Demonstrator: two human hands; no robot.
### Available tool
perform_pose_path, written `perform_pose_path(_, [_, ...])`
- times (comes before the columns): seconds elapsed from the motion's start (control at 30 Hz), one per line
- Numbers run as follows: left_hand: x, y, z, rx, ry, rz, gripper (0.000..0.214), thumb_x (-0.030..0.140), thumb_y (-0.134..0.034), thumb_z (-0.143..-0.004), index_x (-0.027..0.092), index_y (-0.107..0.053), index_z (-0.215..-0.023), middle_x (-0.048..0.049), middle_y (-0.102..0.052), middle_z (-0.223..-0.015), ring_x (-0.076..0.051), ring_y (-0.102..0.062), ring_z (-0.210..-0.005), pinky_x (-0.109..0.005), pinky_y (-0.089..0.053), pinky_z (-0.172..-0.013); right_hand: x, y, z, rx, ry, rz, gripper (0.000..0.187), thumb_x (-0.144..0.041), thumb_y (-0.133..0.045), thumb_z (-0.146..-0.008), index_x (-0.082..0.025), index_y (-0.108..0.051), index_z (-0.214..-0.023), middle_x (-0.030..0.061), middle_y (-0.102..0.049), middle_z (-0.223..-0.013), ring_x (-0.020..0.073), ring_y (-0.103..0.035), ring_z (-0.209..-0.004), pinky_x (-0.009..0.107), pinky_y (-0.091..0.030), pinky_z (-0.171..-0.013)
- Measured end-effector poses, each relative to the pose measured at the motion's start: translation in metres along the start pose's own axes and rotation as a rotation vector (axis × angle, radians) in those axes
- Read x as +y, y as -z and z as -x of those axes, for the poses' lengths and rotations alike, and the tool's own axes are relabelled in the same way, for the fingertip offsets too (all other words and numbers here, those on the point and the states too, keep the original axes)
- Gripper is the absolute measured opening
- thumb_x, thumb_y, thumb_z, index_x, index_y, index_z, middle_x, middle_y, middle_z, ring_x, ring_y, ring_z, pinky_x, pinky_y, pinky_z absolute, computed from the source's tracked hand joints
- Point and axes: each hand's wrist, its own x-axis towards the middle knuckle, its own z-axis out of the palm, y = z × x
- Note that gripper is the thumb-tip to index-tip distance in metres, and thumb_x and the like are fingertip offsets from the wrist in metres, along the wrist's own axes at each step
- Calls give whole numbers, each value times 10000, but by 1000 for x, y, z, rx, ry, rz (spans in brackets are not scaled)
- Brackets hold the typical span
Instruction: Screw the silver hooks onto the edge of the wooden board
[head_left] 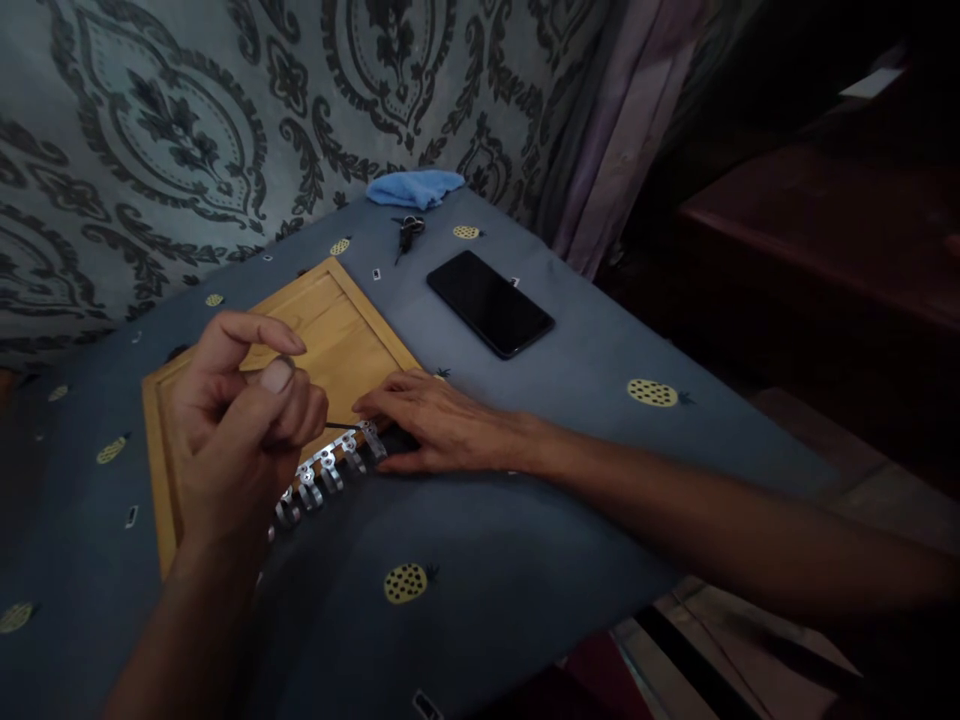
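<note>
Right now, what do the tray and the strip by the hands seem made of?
The tray looks like pale wood, matte, with faint grain and a raised rim. The strip seems metal: its silvery links glint in dim light.

Your left hand hides the near part of the wooden tray and all but the tip of the thin dark pin it pinches; your right hand lies flat over one end of the metal strip and a dark thing beneath it, too covered to name; the strip's other end is lost behind your left wrist; the small dark object by the blue cloth is too small to identify; shadow swallows the room on the right.
</note>
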Motion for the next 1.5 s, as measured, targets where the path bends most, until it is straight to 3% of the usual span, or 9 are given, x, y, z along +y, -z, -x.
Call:
perform_pose_path(0.6, [1,-4,2,68,-33,-4,86,149,-690,-869,228,-713,-844,110,-193,-474,-48,-89,-391,-255,-145,-421,-1,-1,-1,-3,-41,-9,524,-400,-748,-952,-167,-545,-1375,161,-643,-1241,294,-621,-1141,474,-522,-998])
perform_pose_path(1.1, [-4,-7,2,28,-3,-53,65,159,-718,-883,220,-701,-869,114,-268,-457,-47,-151,-379,-243,-194,-424,0,-1,-1,-7,-36,7,526,-427,-746,-950,-161,-557,-1362,150,-630,-1221,287,-618,-1134,450,-518,-997])
perform_pose_path(1.3, [-4,-7,-6,-28,30,-42,56,206,-753,-878,220,-706,-851,120,-245,-459,-42,-143,-369,-226,-173,-404,-1,0,0,0,-39,6,508,-416,-745,-952,-179,-555,-1359,145,-635,-1212,289,-618,-1130,470,-524,-996])
perform_pose_path(1.5, [-5,-6,-14,-7,32,-8,72,163,-753,-839,214,-704,-831,113,-245,-464,-45,-149,-375,-213,-184,-397,0,-2,-1,1,-29,28,542,-418,-737,-955,-157,-541,-1387,163,-642,-1224,300,-627,-1119,469,-526,-970])
